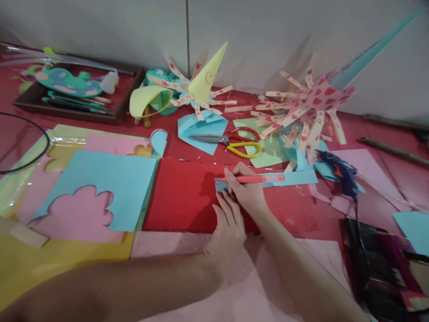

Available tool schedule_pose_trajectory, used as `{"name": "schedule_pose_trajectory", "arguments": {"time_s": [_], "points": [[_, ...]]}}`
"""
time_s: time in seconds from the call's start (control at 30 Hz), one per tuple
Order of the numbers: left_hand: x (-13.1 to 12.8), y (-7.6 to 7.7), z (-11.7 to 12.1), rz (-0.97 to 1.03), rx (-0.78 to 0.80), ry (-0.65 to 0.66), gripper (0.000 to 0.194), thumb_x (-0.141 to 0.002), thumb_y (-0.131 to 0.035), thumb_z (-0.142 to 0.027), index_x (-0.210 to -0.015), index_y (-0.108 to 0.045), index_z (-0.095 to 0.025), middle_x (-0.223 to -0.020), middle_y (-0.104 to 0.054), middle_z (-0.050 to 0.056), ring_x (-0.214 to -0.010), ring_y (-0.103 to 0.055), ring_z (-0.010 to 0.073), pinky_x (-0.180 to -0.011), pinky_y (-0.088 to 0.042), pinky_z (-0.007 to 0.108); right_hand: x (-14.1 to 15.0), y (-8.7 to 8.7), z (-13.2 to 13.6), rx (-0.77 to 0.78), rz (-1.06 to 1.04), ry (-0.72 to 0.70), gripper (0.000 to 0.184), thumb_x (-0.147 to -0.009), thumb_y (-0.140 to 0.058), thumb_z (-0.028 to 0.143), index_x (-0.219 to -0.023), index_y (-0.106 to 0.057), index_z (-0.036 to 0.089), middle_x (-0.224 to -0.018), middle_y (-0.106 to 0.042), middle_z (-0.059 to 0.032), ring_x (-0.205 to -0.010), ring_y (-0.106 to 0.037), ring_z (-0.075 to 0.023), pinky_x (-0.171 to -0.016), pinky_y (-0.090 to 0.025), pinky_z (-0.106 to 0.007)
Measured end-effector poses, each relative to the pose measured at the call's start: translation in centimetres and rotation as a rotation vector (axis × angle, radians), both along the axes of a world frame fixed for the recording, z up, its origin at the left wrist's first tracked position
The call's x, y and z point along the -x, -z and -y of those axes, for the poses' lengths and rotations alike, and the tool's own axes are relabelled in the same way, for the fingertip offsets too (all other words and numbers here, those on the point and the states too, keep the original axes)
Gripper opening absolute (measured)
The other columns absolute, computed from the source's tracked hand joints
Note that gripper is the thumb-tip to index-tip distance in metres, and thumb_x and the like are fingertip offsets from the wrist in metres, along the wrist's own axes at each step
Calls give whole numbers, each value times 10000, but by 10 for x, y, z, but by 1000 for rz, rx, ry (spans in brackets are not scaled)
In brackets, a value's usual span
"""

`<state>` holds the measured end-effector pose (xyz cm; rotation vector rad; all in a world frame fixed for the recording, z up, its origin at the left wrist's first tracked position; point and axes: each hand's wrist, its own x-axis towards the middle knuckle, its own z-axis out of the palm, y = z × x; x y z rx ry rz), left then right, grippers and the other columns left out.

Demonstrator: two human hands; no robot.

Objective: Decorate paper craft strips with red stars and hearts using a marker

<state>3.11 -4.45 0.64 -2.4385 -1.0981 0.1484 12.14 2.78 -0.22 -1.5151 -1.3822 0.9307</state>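
Observation:
My right hand (248, 190) is closed around a red pen (258, 179); its tip touches the left end of a narrow light-blue paper strip (298, 178). A small curved red mark shows on the strip by the tip. With its fingers stretched out, my left hand (231, 223) rests against the strip's lower edge and presses it down. Beneath both hands lies a flat red board (181, 197). Just beyond them, a pair of scissors (224, 139) with red and yellow handles sits with its blades together.
Coloured paper sheets (134, 174) with cut-outs cover the left side. Behind stand paper cones (204, 80) with decorated strips. A wooden tray (114, 117) holds pens and craft pieces. On the right lie a glue gun (338, 172) with its cord and a dark bag (372, 264).

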Motion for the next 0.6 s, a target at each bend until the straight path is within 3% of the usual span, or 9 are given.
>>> {"name": "schedule_pose_trajectory", "arguments": {"time_s": [0.6], "points": [[0,3,1,22,-39,4,445,-767,-370,-184,-1092,-585,31,-1098,-617,230,-987,-599,331,-755,-529,368,0,6,0,-125,140,19,307,-813,-460,240,-558,-291,209,-505,-315,65,-473,-326,-83,-479,-302,-228]]}}
